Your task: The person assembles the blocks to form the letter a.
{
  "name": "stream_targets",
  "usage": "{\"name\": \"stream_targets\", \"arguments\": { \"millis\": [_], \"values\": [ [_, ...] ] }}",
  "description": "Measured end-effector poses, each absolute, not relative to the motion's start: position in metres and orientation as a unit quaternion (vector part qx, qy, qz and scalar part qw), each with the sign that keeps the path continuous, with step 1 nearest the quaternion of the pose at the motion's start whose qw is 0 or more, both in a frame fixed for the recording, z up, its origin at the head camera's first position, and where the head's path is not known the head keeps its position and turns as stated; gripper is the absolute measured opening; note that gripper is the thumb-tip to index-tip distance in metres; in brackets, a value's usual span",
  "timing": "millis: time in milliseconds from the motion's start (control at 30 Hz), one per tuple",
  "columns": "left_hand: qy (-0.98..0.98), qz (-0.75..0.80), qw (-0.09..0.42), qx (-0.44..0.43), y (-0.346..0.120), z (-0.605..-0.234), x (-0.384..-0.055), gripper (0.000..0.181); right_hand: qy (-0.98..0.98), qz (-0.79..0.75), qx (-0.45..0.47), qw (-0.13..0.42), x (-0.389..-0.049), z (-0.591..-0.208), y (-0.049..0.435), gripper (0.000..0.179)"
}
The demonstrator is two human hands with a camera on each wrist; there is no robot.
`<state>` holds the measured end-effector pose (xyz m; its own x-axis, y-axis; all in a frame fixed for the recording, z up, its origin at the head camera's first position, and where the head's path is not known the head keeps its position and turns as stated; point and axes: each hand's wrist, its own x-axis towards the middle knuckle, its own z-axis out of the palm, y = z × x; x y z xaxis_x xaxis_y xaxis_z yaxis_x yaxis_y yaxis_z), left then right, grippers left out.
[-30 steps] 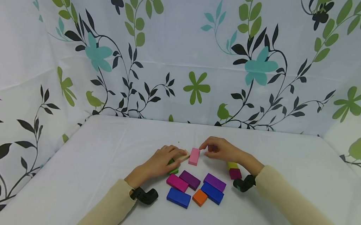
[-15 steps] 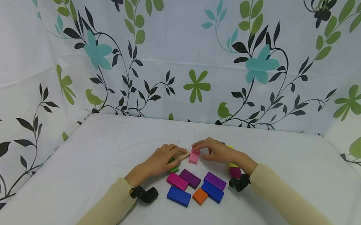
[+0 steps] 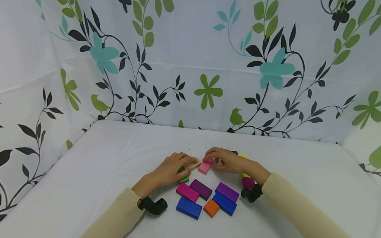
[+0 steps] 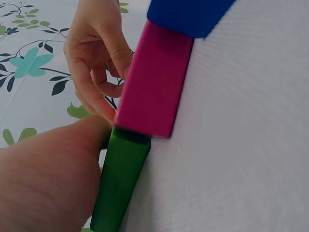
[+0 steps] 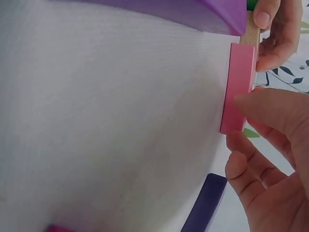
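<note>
My left hand (image 3: 167,170) pinches a bare wooden block (image 5: 249,32), thumb on its near side and a finger behind it. Under that hand lies a green block (image 3: 183,179), partly hidden; the left wrist view shows the green block (image 4: 120,181) beside the thumb. A pink block (image 3: 205,167) meets the wooden one end to end, in line with it in the right wrist view. My right hand (image 3: 229,161) grips the pink block, thumb across its near face (image 5: 237,72) and a finger behind.
Nearer the body lie magenta (image 3: 187,192), dark purple (image 3: 200,189), violet (image 3: 227,191), blue (image 3: 188,207) and orange (image 3: 211,208) blocks. Another blue block (image 3: 224,203) touches the violet one. Beside the right wrist are a yellow block (image 3: 242,156) and a magenta block (image 3: 248,183), partly covered.
My right hand has come left onto the pink block and grips it. The pink block has turned, its far end swinging right. The left hand has stayed in place.
</note>
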<state>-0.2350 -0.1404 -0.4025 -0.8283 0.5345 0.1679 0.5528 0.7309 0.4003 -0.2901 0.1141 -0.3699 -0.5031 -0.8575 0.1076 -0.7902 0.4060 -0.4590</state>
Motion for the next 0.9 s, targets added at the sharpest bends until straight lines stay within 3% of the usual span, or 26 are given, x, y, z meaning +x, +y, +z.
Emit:
{"name": "stream_targets", "arguments": {
  "millis": [900],
  "values": [
    [-0.928,-0.227,0.025,-0.293,-0.140,-0.404,-0.235,0.038,0.864,-0.212,-0.457,0.023,-0.297,-0.367,0.124,0.022]
  ]
}}
